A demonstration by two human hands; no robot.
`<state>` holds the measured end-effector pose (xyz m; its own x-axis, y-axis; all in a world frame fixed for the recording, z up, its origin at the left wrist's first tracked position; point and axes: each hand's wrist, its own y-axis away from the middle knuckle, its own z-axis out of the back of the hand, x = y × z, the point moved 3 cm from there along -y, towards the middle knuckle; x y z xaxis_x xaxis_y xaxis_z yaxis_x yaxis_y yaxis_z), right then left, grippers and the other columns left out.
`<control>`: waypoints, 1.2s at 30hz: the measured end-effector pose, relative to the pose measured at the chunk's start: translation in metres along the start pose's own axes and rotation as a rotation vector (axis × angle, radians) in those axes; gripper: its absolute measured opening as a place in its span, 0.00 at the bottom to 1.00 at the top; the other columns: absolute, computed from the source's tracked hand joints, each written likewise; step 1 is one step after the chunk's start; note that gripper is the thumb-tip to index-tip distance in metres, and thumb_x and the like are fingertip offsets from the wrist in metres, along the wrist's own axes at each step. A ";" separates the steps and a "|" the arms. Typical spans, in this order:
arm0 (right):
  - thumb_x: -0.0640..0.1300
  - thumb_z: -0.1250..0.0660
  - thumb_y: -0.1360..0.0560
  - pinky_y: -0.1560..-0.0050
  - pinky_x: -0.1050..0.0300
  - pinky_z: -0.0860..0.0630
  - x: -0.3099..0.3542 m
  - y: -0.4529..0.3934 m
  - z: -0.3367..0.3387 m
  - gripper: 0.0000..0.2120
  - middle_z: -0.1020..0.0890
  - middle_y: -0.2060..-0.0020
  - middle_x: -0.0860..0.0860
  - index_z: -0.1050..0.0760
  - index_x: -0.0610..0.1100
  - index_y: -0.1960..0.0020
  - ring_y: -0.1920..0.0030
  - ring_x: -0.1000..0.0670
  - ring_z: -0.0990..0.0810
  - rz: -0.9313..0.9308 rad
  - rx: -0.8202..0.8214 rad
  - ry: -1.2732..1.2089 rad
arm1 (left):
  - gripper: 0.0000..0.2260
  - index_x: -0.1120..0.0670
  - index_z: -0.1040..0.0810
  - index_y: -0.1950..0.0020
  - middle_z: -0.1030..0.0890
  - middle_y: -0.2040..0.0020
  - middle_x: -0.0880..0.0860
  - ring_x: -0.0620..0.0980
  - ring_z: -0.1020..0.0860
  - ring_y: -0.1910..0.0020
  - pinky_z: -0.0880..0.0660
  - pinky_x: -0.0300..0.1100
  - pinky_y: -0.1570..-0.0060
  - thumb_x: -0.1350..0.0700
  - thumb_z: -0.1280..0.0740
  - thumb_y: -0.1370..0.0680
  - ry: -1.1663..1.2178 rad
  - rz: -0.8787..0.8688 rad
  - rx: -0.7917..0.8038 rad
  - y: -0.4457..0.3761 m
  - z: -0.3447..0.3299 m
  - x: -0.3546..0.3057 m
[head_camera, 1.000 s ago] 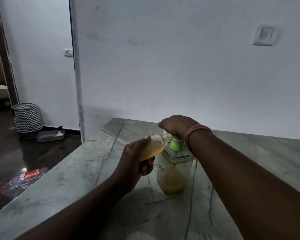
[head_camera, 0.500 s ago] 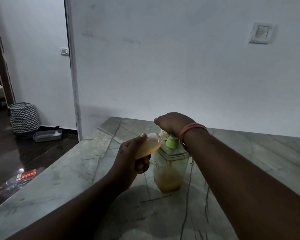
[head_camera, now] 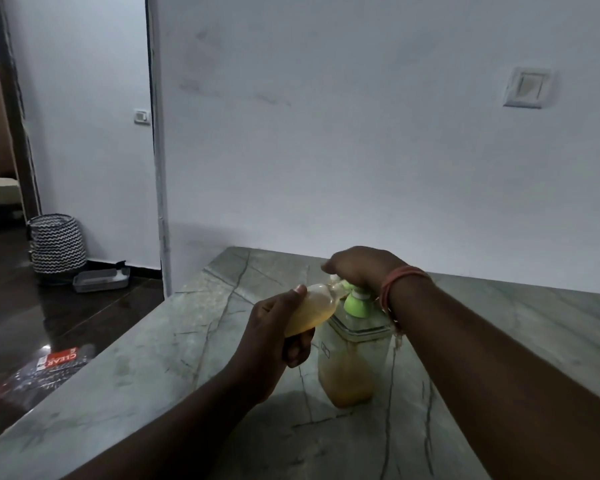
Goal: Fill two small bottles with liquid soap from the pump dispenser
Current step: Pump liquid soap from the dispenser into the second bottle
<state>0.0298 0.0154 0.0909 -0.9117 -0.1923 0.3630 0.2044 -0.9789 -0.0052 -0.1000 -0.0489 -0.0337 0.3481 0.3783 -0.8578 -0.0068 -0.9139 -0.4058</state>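
Observation:
A clear square pump dispenser (head_camera: 352, 368) with a green pump collar stands on the grey marble counter (head_camera: 153, 375); orange soap fills its lower part. My right hand (head_camera: 361, 268) lies on top of the pump head, fingers bent over it, covering most of it. My left hand (head_camera: 274, 334) grips a small clear bottle (head_camera: 314, 308) tilted with its mouth up against the spout. The small bottle holds orange soap through much of its body. I see no second small bottle.
A white wall with a switch plate (head_camera: 527, 86) rises behind the counter. Left of the counter is dark floor with a zigzag basket (head_camera: 57, 244), a grey tray (head_camera: 101, 278) and a red-labelled packet (head_camera: 49, 368).
The pump head has risen, with more of the green collar showing under my right hand. The small bottle stays at the spout in my left hand.

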 end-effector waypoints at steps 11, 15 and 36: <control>0.63 0.55 0.20 0.61 0.59 0.34 0.005 0.014 0.008 0.31 0.22 0.43 0.44 0.33 0.43 0.29 0.58 0.48 0.25 -0.017 0.006 0.032 | 0.16 0.53 0.13 0.56 0.28 0.73 0.56 0.47 0.33 0.79 0.35 0.38 0.76 0.43 0.32 0.21 -0.002 0.008 0.006 0.006 -0.006 -0.005; 0.61 0.56 0.19 0.51 0.56 0.34 0.000 0.007 0.001 0.30 0.22 0.40 0.42 0.29 0.43 0.32 0.46 0.44 0.24 -0.030 -0.053 -0.042 | 0.18 0.56 0.15 0.56 0.27 0.72 0.56 0.48 0.33 0.78 0.35 0.38 0.76 0.41 0.30 0.23 -0.008 -0.002 0.006 0.003 -0.003 -0.002; 0.56 0.47 0.22 0.70 0.59 0.38 -0.004 0.002 0.000 0.20 0.26 0.66 0.48 0.23 0.43 0.49 0.67 0.49 0.28 -0.019 -0.087 -0.047 | 0.18 0.56 0.15 0.57 0.27 0.73 0.55 0.47 0.34 0.79 0.36 0.37 0.76 0.40 0.28 0.23 -0.006 -0.006 0.059 -0.001 -0.004 0.002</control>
<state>0.0339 0.0146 0.0897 -0.8968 -0.1724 0.4076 0.1540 -0.9850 -0.0779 -0.0961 -0.0474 -0.0337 0.3423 0.3847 -0.8573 -0.0598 -0.9016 -0.4284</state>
